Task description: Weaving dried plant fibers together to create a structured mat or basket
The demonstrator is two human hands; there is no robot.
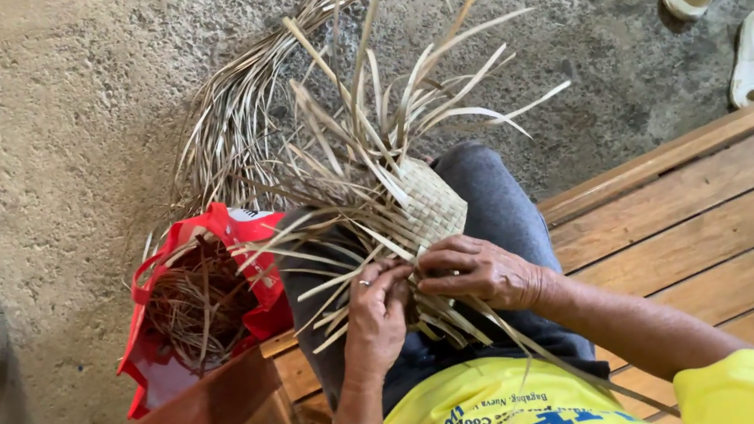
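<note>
left hand [375,315] pinches palm-leaf strips [347,277] | right hand [479,271] grips woven mat [429,209] just above | small patch woven, many strips loose

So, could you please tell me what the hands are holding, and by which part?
Both hands hold the woven mat at its near, unfinished edge. The left hand and right hand pinch loose leaf strips there.
</note>
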